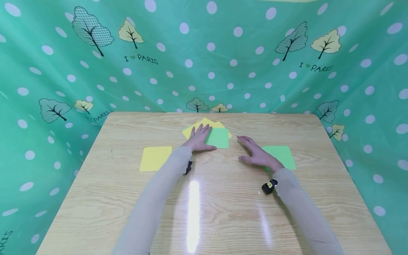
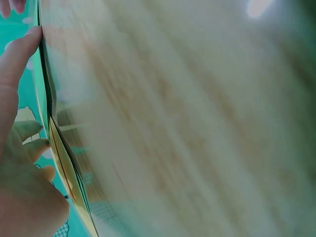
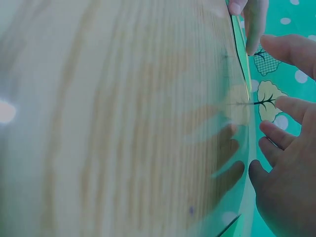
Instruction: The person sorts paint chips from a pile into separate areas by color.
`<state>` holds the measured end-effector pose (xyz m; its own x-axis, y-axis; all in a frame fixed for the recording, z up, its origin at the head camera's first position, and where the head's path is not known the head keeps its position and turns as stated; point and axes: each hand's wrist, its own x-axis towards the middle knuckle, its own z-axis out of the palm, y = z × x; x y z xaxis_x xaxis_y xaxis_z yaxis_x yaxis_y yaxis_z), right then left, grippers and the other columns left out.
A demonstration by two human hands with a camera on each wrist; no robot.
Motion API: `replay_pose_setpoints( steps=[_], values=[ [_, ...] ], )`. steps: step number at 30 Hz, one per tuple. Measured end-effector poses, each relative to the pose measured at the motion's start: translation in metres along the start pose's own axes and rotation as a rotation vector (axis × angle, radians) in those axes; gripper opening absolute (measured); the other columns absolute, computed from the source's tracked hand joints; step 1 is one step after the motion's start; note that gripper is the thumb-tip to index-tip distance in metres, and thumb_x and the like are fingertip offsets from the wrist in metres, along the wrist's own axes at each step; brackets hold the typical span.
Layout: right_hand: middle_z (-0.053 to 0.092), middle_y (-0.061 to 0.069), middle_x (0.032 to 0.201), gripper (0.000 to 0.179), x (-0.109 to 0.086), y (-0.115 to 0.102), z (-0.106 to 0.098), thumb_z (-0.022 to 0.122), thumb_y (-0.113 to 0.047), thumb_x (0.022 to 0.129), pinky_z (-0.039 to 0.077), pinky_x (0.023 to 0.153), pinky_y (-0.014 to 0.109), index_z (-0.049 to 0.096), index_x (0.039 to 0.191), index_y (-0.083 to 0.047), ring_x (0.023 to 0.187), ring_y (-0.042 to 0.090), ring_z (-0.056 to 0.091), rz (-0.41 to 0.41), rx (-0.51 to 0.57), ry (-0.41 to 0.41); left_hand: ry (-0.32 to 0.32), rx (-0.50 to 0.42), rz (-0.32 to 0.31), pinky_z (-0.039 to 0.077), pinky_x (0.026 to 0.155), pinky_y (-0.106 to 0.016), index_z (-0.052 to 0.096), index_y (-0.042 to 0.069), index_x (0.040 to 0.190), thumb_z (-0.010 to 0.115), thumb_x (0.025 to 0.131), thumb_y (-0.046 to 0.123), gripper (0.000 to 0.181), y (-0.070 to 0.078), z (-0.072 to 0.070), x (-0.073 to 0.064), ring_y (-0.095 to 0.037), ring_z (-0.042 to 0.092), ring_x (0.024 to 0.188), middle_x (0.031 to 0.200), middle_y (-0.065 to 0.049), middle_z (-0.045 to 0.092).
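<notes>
At the back middle of the table, a green card (image 1: pixel 220 138) lies on top of several fanned yellow cards (image 1: pixel 205 123). My left hand (image 1: pixel 199 139) rests on the left part of this pile with its fingers spread. Its thumb (image 2: pixel 19 57) touches the edge of the green card in the left wrist view. To the right of the pile is my right hand (image 1: pixel 256 153), fingers extended and holding nothing. The right wrist view shows its fingertips (image 3: pixel 270 133) above the tabletop. Partly behind that hand and wrist lies another green card (image 1: pixel 282 156).
A yellow card (image 1: pixel 156 158) lies on the left of the wooden table (image 1: pixel 223 219), partly covered by the left sleeve. A green dotted cloth (image 1: pixel 210 63) hangs behind the table and along both sides.
</notes>
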<state>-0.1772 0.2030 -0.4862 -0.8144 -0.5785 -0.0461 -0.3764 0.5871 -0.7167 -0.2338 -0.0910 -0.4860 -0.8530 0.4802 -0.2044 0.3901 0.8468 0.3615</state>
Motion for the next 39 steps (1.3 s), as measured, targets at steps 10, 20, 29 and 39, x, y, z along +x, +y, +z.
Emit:
replay_pose_setpoints(
  steps=[10, 20, 29, 39],
  values=[
    [0.011, 0.019, 0.158, 0.087, 0.013, -0.008, 0.001, 0.069, -0.029, 0.087, 0.019, 0.105, 0.069, 0.018, 0.155, -0.012, 0.141, 0.044, 0.015, 0.049, -0.001, 0.004, -0.022, 0.024, 0.004, -0.011, 0.112, -0.057, 0.014, 0.009, 0.155, 0.060, 0.087, 0.059, 0.096, 0.001, -0.002, -0.006, -0.035, -0.005, 0.145, 0.161, -0.010, 0.005],
    [0.009, 0.015, 0.160, 0.097, 0.050, -0.017, 0.008, 0.072, -0.041, 0.084, 0.013, 0.113, 0.058, 0.015, 0.156, -0.010, 0.145, 0.033, 0.006, 0.059, -0.075, -0.041, 0.030, 0.054, -0.002, -0.005, 0.113, -0.058, 0.020, 0.009, 0.154, 0.061, 0.084, 0.064, 0.098, 0.003, -0.001, -0.004, -0.031, 0.008, 0.145, 0.159, -0.009, 0.017],
    [0.010, 0.019, 0.159, 0.104, 0.076, -0.017, 0.009, 0.073, -0.045, 0.081, 0.002, 0.117, 0.047, 0.013, 0.154, -0.001, 0.146, 0.032, 0.006, 0.047, -0.242, -0.095, 0.027, 0.024, 0.020, -0.003, 0.112, -0.060, 0.020, 0.005, 0.153, 0.064, 0.082, 0.063, 0.101, 0.007, 0.000, -0.004, -0.030, 0.014, 0.145, 0.158, -0.010, 0.020],
    [0.018, 0.019, 0.155, 0.109, 0.079, -0.020, 0.006, 0.081, -0.044, 0.074, 0.021, 0.113, 0.053, 0.018, 0.154, -0.005, 0.141, 0.036, 0.019, 0.071, -0.205, -0.083, 0.003, -0.035, 0.024, -0.008, 0.112, -0.059, 0.015, 0.007, 0.155, 0.069, 0.078, 0.063, 0.110, -0.002, 0.003, -0.004, -0.029, 0.003, 0.146, 0.160, -0.010, 0.012]
  ],
)
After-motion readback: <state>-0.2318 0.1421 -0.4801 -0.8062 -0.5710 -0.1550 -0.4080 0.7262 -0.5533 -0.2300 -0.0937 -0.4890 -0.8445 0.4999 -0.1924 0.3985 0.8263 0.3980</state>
